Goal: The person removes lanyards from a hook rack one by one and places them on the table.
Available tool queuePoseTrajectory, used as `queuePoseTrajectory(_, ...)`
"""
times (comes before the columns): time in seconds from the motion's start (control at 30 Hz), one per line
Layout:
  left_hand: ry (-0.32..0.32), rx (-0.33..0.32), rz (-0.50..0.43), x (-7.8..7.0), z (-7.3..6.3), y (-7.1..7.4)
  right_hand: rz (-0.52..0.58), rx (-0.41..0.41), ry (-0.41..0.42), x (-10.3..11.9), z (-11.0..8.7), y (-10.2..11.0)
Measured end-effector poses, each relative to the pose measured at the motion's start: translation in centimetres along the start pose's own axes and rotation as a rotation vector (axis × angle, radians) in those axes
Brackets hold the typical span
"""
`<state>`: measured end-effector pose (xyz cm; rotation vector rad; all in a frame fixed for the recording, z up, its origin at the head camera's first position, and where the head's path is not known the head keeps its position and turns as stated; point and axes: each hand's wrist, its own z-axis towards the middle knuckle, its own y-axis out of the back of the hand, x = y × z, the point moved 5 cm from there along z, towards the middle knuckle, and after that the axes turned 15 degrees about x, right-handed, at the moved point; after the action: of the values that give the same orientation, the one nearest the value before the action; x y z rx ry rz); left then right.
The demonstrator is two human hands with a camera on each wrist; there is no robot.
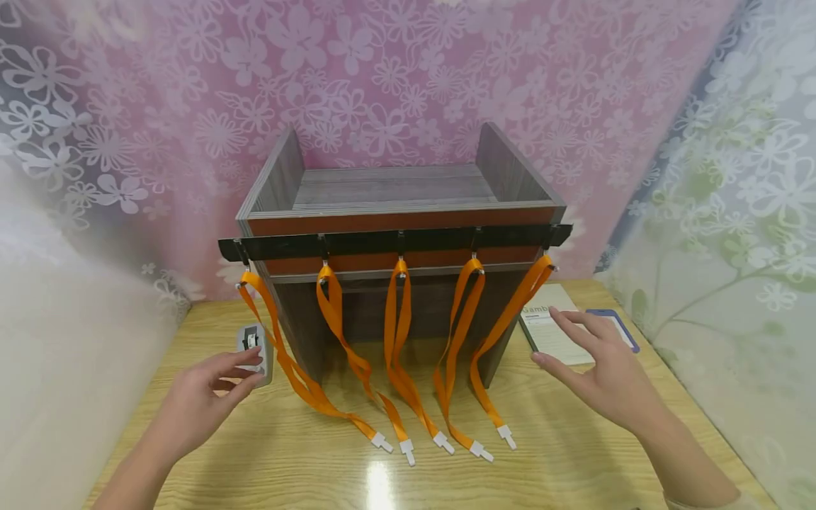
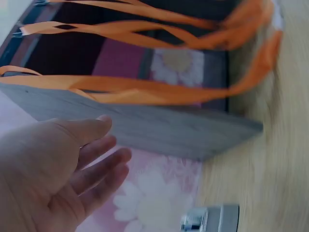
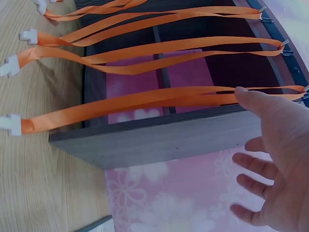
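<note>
Several orange lanyards (image 1: 398,333) hang in a row from hooks on a dark rail (image 1: 363,244). Their white plastic clips (image 1: 444,443) lie toward the front of the wooden table. The rail runs across the front of a grey wooden shelf (image 1: 389,185). My left hand (image 1: 202,398) is at the left, fingers relaxed and holding nothing, and overlaps a grey device with a small dial (image 1: 253,347) in the head view. To the right of the shelf, my right hand (image 1: 605,368) is held up with fingers spread, nothing in it, nearest the rightmost lanyard (image 3: 135,102).
A pale notebook (image 1: 554,333) lies right of the shelf, partly behind my right hand, beside a blue-framed badge holder (image 1: 621,329). Flower-patterned wall covering (image 1: 395,85) stands behind the shelf and along the sides of the table (image 1: 306,467).
</note>
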<state>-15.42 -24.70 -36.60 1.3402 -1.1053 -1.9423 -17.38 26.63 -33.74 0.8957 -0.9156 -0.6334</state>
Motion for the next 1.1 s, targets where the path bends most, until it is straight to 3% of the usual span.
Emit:
queuePoseTrajectory(0.23, 0.161, 0.064, -0.292, 0.2, 0.9, 0.2, 0.092, -0.123, 0.089, 1.0, 0.6, -0.2)
queuePoseTrajectory(0.37, 0.21, 0.066, -0.376, 0.0, 1.5, 0.1, 0.164, -0.146, 0.1, 1.4, 1.3, -0.7)
queuePoseTrajectory(0.63, 0.221, -0.019, -0.445, 0.0, 2.1, -0.6, 0.256, -0.187, 0.038, 1.4, 1.9, -1.9)
queuePoseTrajectory(0.8, 0.221, -0.072, -0.501, -0.4, 2.4, -0.6, 0.285, -0.229, 0.059, 1.4, 2.2, -2.2)
queuePoseTrajectory(0.97, 0.226, -0.091, -0.506, -1.0, 2.9, -0.8, 0.326, -0.265, 0.081, 1.9, 2.2, -2.1)
queuePoseTrajectory(1.1, 0.278, -0.085, -0.527, -1.1, 3.2, -1.1, 0.316, -0.245, 0.052, 2.3, 2.3, -2.2)
